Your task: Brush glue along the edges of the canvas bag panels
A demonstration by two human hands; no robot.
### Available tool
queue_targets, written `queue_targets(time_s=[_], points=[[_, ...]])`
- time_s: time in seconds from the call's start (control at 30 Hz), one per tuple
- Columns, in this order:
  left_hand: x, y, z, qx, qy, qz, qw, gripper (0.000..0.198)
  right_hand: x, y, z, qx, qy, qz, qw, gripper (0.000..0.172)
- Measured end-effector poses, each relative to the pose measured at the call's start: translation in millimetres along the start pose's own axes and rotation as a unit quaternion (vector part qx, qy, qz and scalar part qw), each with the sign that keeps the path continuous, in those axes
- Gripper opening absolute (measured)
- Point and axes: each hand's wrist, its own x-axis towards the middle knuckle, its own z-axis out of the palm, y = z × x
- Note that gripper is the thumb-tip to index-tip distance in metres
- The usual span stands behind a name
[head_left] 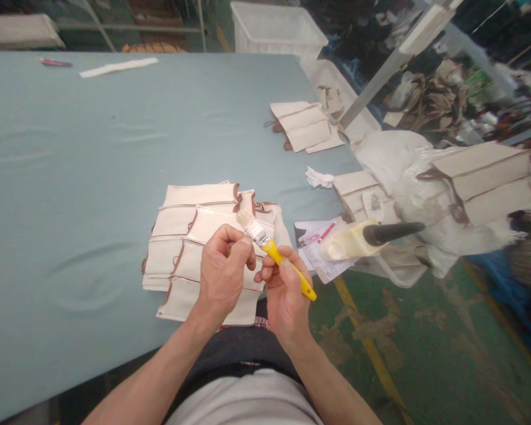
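Observation:
A brush with a yellow handle (300, 280) is held in my right hand (288, 289), its fingers wrapped round the handle. The pale bristles point up and to the left. Beside the bristles, my left hand (225, 265) has its thumb and fingers pinched together; what they hold, if anything, is too small to make out. Under both hands, at the table's front edge, lie several overlapping cream fabric pieces (172, 248) with brown edging.
The blue-green table (92, 147) bears a white strip (118, 67) and more cream pieces (303, 125). On the right are a pale container with a black-handled tool (393, 233), papers (310, 248) and plastic bags (392, 150). A white bin (278, 29) stands behind.

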Motion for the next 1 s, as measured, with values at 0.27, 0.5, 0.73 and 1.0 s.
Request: queue_targets(time_s=[0.27, 0.5, 0.73, 1.0], points=[[8.9, 16.5, -2.4, -0.054, -0.112, -0.153, 0.980, 0.036, 7.7, -2.8, -7.4, -0.048, -0.022, -0.042, 0.998, 0.007], [7.3, 3.1, -9.5, -0.066, -0.145, -0.175, 0.972, 0.056, -4.7, -15.5, 9.9, 0.074, -0.110, 0.072, 0.989, 0.012], [0.8, -0.7, -12.2, -0.071, -0.108, -0.098, 0.987, 0.049, -4.6, -30.7, 16.7, 0.170, -0.093, 0.199, 0.961, 0.020], [-19.5, 9.3, -12.3, -0.061, -0.084, 0.011, 0.995, 0.041, -6.6, -30.5, 7.7, 0.149, -0.090, 0.179, 0.968, 0.021]])
